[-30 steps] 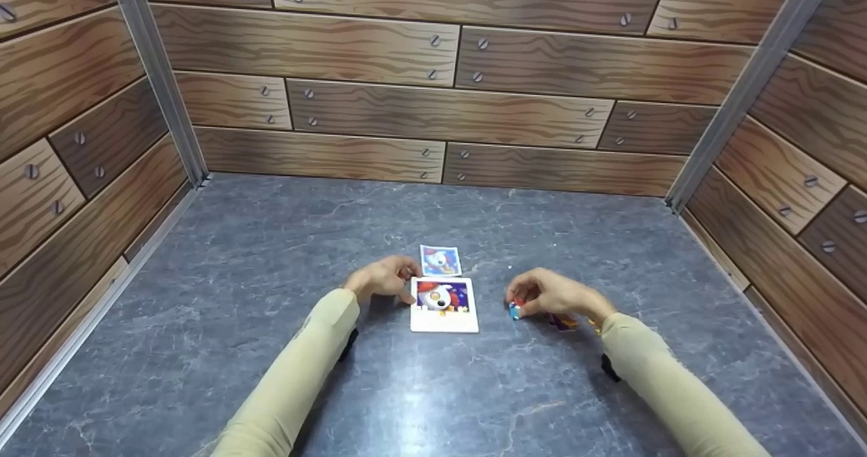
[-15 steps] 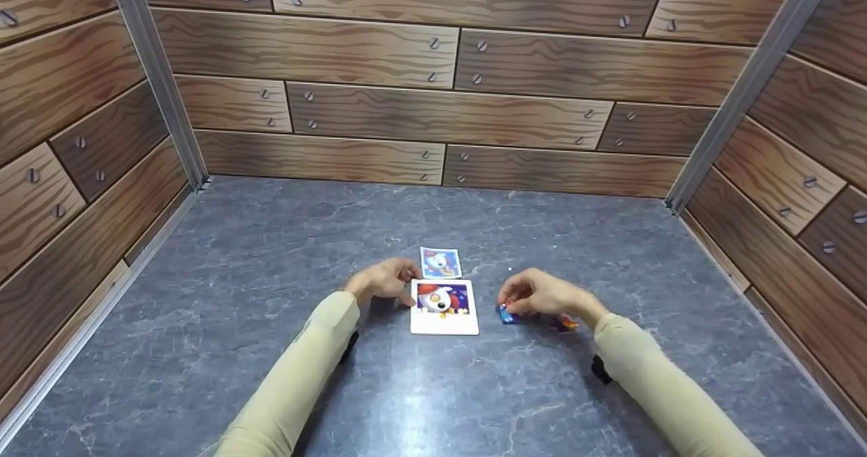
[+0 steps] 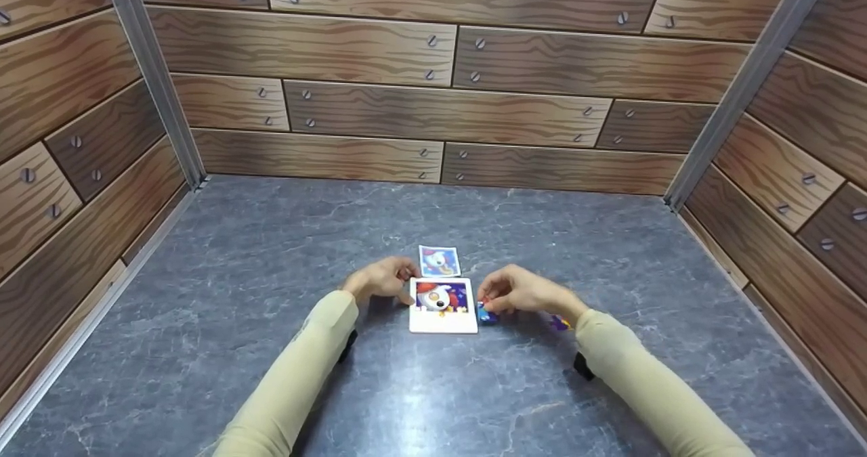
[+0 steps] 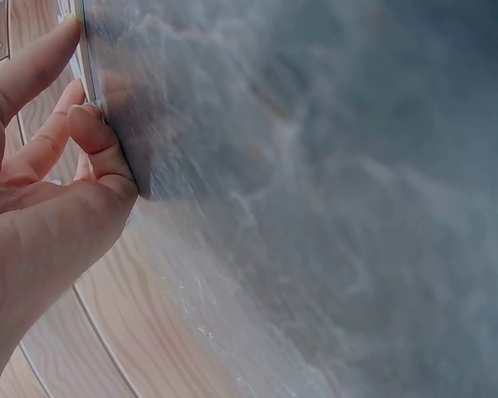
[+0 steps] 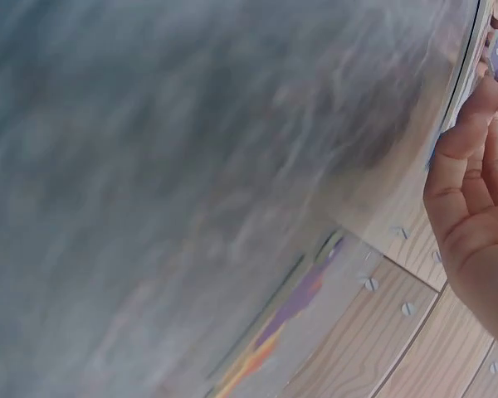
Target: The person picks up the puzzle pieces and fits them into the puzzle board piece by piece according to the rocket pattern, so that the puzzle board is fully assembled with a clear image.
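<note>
Puzzle pieces [image 3: 443, 297] fill the far part of a white tray [image 3: 443, 324] in the head view, their red patch toward the far left; beyond lies a picture card [image 3: 439, 262]. The left hand [image 3: 384, 279], relaxed and holding nothing, touches the tray's left edge. The right hand [image 3: 518, 291] pinches a blue piece [image 3: 486, 315] just right of the tray; its long axis we cannot judge. From the left wrist, we see gently bent fingers [image 4: 41, 70]. From the right wrist, we see loose purple-orange pieces [image 5: 292, 311] stretching slantwise on the table [image 5: 149, 182].
</note>
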### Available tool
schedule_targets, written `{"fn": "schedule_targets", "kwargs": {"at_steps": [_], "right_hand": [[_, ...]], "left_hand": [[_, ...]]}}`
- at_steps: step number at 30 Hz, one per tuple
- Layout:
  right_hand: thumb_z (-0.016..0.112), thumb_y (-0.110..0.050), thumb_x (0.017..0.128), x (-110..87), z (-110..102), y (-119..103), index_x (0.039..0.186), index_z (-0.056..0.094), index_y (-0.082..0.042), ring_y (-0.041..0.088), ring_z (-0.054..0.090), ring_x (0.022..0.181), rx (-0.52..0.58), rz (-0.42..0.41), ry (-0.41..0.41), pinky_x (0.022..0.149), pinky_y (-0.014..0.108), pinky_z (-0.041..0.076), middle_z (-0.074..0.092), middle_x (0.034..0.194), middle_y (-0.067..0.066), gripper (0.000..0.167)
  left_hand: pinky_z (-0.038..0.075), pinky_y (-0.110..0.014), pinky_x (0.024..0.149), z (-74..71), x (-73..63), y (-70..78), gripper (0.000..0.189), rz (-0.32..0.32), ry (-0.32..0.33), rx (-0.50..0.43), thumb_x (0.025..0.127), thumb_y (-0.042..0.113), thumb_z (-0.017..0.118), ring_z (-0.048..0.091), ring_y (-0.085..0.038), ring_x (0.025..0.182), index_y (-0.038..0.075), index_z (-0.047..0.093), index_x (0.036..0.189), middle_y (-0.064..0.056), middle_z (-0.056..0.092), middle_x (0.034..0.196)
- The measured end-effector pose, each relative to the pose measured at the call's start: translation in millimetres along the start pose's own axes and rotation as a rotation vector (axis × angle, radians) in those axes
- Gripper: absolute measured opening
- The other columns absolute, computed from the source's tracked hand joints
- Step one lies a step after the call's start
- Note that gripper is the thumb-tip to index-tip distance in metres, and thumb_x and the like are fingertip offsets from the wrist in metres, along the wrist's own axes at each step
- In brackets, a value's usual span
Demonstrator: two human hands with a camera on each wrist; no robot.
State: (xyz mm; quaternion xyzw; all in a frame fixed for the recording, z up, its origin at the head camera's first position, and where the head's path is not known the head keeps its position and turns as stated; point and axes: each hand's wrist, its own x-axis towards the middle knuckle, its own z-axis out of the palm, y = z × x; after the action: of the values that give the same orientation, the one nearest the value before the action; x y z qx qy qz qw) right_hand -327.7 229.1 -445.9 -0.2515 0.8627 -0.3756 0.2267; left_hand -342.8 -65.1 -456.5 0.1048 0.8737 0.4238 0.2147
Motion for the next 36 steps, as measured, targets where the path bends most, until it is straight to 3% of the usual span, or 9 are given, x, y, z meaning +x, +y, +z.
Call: {"fn": "schedule_targets", "kwargs": {"at_steps": [21,36], "right_hand": [[0.073,-0.009,0.086,15.7,23,-23,0.106,0.070,-0.004,0.008,0.057,0.063,0.108,0.007,-0.035,0.057,0.024,0.048,0.070,0.084,0.001,0.021],[0.072,-0.002,0.085,31.6,43,-36,0.101,0.070,0.001,0.007,0.055,0.061,0.119,-0.004,-0.040,0.055,0.021,0.045,0.065,0.075,-0.002,0.017]], "left_hand": [[0.039,-0.028,0.072,-2.0,1.7,-0.6,0.040,0.010,-0.003,0.003,0.075,-0.005,0.076,0.045,-0.017,0.086,0.010,0.063,0.111,-0.002,0.049,0.093],[0.039,-0.026,0.073,-1.3,1.0,-1.3,0.040,0.083,-0.005,0.037,0.073,-0.003,0.078,0.046,-0.016,0.085,0.007,0.063,0.109,-0.004,0.053,0.097]]}}
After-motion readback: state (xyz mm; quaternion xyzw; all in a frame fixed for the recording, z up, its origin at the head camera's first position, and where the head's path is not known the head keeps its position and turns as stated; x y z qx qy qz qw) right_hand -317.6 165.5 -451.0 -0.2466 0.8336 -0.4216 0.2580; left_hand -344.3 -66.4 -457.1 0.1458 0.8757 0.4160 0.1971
